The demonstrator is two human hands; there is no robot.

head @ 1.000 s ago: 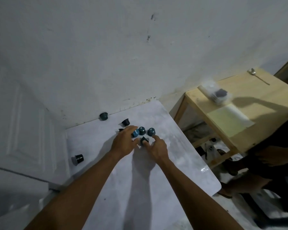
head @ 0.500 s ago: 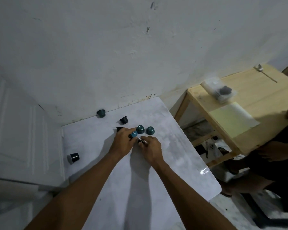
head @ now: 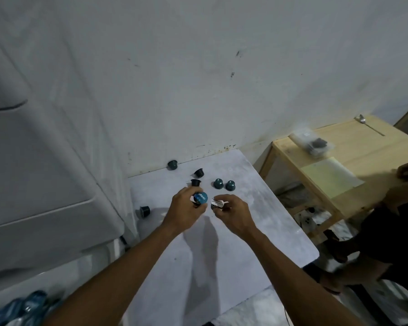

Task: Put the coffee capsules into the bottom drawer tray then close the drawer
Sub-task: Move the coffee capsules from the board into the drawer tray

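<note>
Status: left hand [head: 186, 209] grips blue-lid capsule [head: 200, 197], right hand [head: 234, 211] pinches silver-lid capsule [head: 217, 203], both above table [head: 222, 267]. Six loose capsules [head: 218, 184] on table, far part. Drawer not visible. Best: hold firmly, carry both together to tray.

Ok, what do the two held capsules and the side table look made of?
The blue capsule in the left hand: glossy printed lid, probably foil; body material unclear. The silver-lidded capsule in the right hand: shiny lid, likely foil; body hidden. The side table: pale matte wood, by its colour and grain lines.
</note>
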